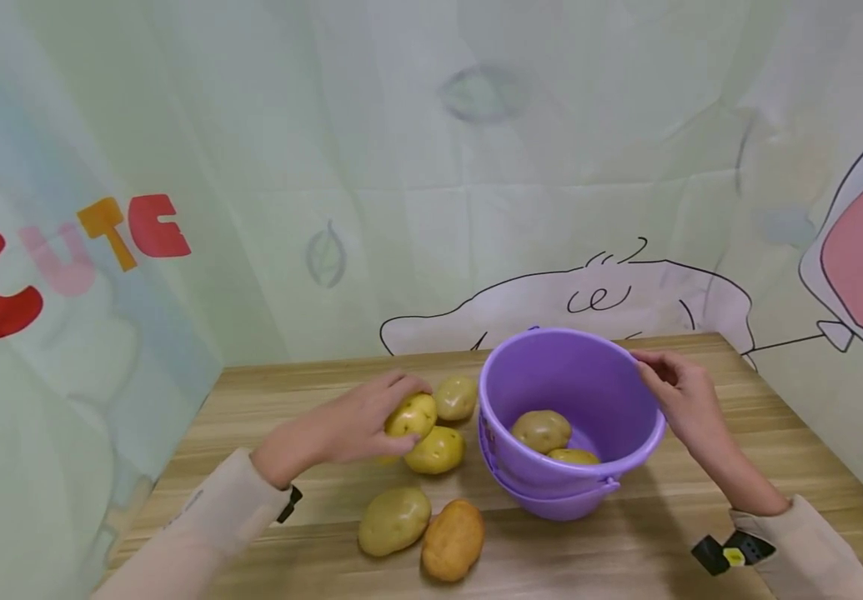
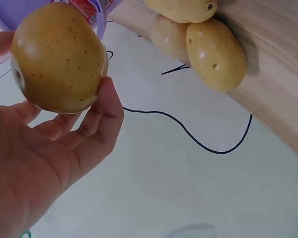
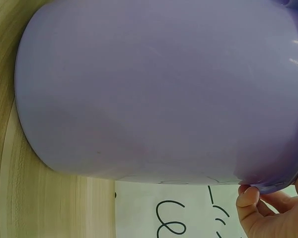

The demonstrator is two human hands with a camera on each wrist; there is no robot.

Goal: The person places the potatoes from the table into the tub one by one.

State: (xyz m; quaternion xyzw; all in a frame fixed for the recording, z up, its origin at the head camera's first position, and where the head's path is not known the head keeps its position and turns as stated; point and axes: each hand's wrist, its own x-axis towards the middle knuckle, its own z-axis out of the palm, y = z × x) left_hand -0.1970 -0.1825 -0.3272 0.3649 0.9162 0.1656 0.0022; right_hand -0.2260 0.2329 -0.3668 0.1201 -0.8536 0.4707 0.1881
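My left hand (image 1: 356, 421) grips a yellow potato (image 1: 413, 414), fingers and thumb around its sides; the left wrist view shows this potato (image 2: 59, 59) large and speckled. Close by lie another yellow potato (image 1: 439, 452) and a duller one (image 1: 456, 397). At the right stands a purple bucket (image 1: 502, 463), tilted a little toward me. Its far right rim is pinched by my right hand (image 1: 682, 396), whose fingertips also show at the rim in the right wrist view. Inside the bucket sit a brownish potato (image 1: 542, 430) and a yellow one (image 1: 574, 456), partly hidden by the near wall.
Nearer to me on the wooden table (image 1: 311, 550) lie a greenish potato (image 1: 395, 522) and an orange-brown one (image 1: 454, 542). A printed curtain (image 1: 401, 167) hangs right behind the table's back edge and along its sides. The bucket's handle hangs down its near side.
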